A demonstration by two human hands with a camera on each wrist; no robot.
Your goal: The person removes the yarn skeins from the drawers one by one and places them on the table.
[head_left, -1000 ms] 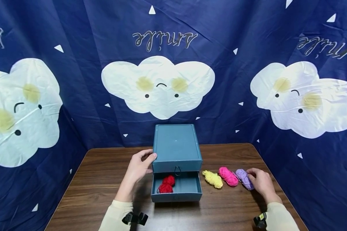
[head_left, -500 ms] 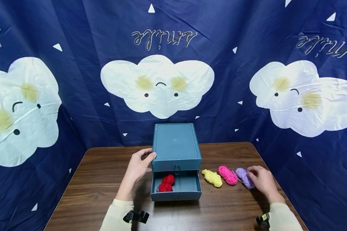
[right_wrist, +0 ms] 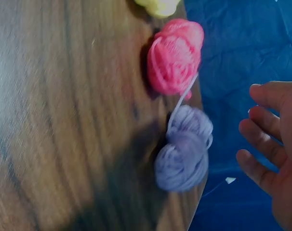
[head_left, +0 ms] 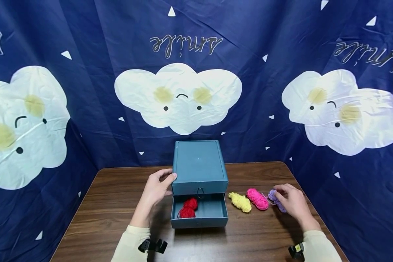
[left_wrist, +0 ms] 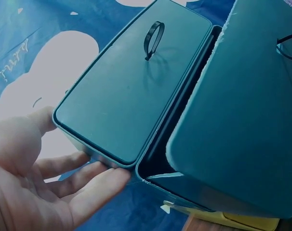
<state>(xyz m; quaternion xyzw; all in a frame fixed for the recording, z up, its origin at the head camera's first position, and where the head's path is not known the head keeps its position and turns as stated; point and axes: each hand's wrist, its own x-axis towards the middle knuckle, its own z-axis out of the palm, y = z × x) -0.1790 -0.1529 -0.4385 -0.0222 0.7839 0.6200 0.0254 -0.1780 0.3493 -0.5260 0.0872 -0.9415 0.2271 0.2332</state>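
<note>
My left hand point(head_left: 157, 187) rests against the left side of a blue-green drawer box point(head_left: 199, 160). In the left wrist view its thumb lies at the top edge and its fairly straight fingers point(left_wrist: 100, 190) touch the side wall. The box's lower drawer point(head_left: 199, 222) stands pulled out, with a red yarn skein point(head_left: 188, 208) in its left part. At the right, my right hand point(head_left: 294, 201) hovers over a purple yarn skein point(head_left: 276, 201), partly covering it in the head view. In the right wrist view the fingers are loosely bent, apart from the purple skein point(right_wrist: 184, 149).
Left of the purple skein lie a pink yarn skein point(head_left: 257, 199) and a yellow yarn skein point(head_left: 240, 202). A loose purple strand point(right_wrist: 183, 96) reaches the pink one. The wooden table point(head_left: 114, 203) is backed by a blue cloud-print curtain point(head_left: 255, 36).
My right hand has shifted slightly left, from the purple skein's right side to over it. The left hand and the drawer box stay put.
</note>
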